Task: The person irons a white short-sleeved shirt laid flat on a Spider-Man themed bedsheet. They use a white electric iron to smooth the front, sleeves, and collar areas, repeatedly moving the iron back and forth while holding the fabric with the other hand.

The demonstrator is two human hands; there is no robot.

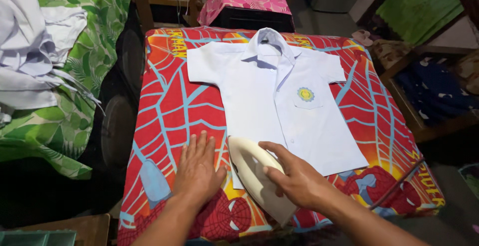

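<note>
A small white short-sleeved shirt (269,91) with a round badge on its chest pocket lies flat, collar away from me, on a table covered by a red and blue web-patterned cloth (169,106). My right hand (294,176) grips a cream-coloured iron (252,173) resting on the shirt's lower left hem, its tip pointing away from me. My left hand (197,168) lies flat with fingers spread on the cloth, just left of the iron and the shirt's hem.
A pile of white clothes (35,46) sits on a green leaf-print cover (90,51) at the left. A pink floral-covered box (244,1) stands behind the table. A dark cord (399,181) runs off the table's right side. Wooden furniture with dark fabric (434,91) is at the right.
</note>
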